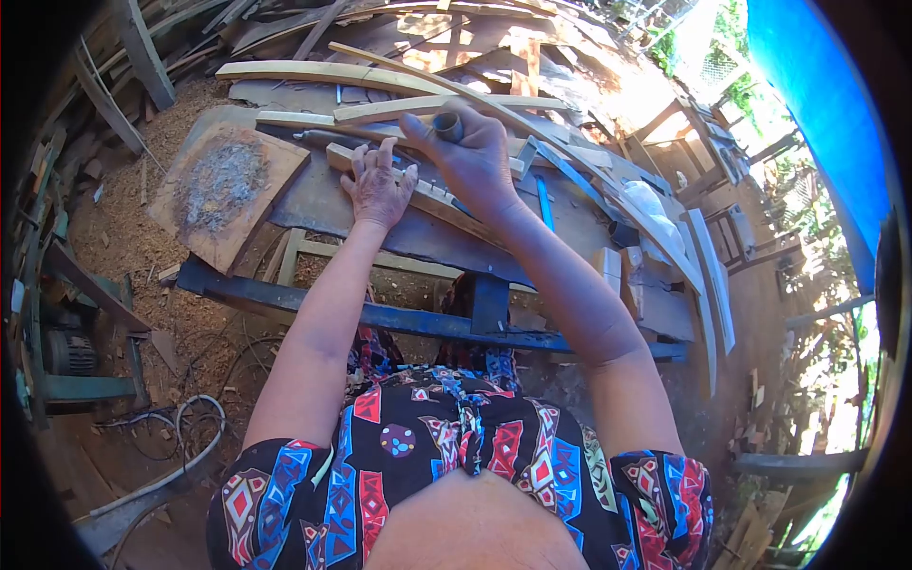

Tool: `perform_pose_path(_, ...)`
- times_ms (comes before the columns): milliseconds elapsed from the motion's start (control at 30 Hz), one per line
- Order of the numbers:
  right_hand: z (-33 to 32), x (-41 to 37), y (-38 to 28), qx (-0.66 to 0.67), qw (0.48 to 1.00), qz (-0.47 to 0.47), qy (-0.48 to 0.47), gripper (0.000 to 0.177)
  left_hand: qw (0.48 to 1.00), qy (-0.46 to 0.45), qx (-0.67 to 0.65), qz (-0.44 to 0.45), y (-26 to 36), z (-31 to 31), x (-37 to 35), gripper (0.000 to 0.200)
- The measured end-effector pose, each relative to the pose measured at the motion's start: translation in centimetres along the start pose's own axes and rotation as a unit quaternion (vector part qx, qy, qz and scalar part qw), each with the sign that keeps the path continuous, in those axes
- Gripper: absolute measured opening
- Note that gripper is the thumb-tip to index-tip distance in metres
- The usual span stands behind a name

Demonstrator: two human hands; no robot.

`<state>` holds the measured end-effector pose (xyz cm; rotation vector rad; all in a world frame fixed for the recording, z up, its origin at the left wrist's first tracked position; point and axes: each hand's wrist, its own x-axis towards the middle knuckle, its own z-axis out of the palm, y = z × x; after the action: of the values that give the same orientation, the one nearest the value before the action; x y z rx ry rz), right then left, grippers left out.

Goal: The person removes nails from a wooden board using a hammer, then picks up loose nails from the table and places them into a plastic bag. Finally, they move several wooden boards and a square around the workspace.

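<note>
My left hand [376,186] grips a narrow wooden bar [439,205] with its fingers spread across the top, near the bar's left end. Small marks or notches seem to run along the bar, too small to make out. Raised above the bar, my right hand [475,163] is closed around a tool with a dark, round end [447,126]. The rest of that tool is hidden by the hand, so its kind does not show. A pointed dark metal rod [318,139] lies just beyond my left hand.
A worn board with a grey, rough patch [223,182] sits at the workbench's left end. Long wooden strips [332,74] cross the far side. A blue tool [544,202] and a clear plastic bag [646,201] lie to the right. The bench's dark rail [408,319] runs before me.
</note>
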<state>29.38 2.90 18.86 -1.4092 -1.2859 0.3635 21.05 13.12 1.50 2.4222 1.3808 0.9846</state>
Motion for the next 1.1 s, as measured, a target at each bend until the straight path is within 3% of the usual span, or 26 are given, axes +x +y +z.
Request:
perform_pose_path(67,-2.8,-0.5,0.3,0.008,1.000,0.004,-0.002,0.025,1.000,0.007,-0.006,0.013,-0.3,-0.1,-0.2,0.059)
perform_pose_path(100,-7.2,-0.4,2.3,0.095,0.992,0.079,0.040,0.025,1.000,0.009,-0.001,0.012,-0.4,-0.1,-0.2,0.058)
perform_pose_path(167,-15.1,-0.4,5.3,0.375,0.912,0.062,0.153,0.034,1.000,0.007,0.009,0.007,-0.4,0.2,-0.2,0.058)
perform_pose_path(233,-18.0,-2.8,4.5,0.390,0.888,0.050,0.240,0.039,1.000,0.006,0.017,0.012,-0.1,0.3,0.1,0.057)
perform_pose_path(400,-15.8,-3.5,3.1,0.399,0.879,0.061,0.254,0.041,0.999,-0.006,0.043,0.008,-0.3,0.1,-0.2,0.054)
perform_pose_path(500,-13.1,-2.0,2.2,0.351,0.890,0.051,0.286,0.032,0.999,0.001,0.039,0.016,-0.4,0.1,-0.2,0.054)
perform_pose_path(600,-11.4,-0.8,2.1,0.261,0.931,0.054,0.249,0.035,1.000,0.006,0.013,0.023,-0.6,0.1,-0.2,0.055)
perform_pose_path(767,-9.0,0.4,1.1,0.222,0.961,0.045,0.162,0.032,1.000,0.009,0.017,0.020,-0.4,0.0,-0.2,0.054)
perform_pose_path(1100,-4.5,4.9,1.3,0.116,0.985,0.124,0.035,0.037,1.000,0.004,-0.009,0.016,-0.2,-0.6,-0.2,0.051)
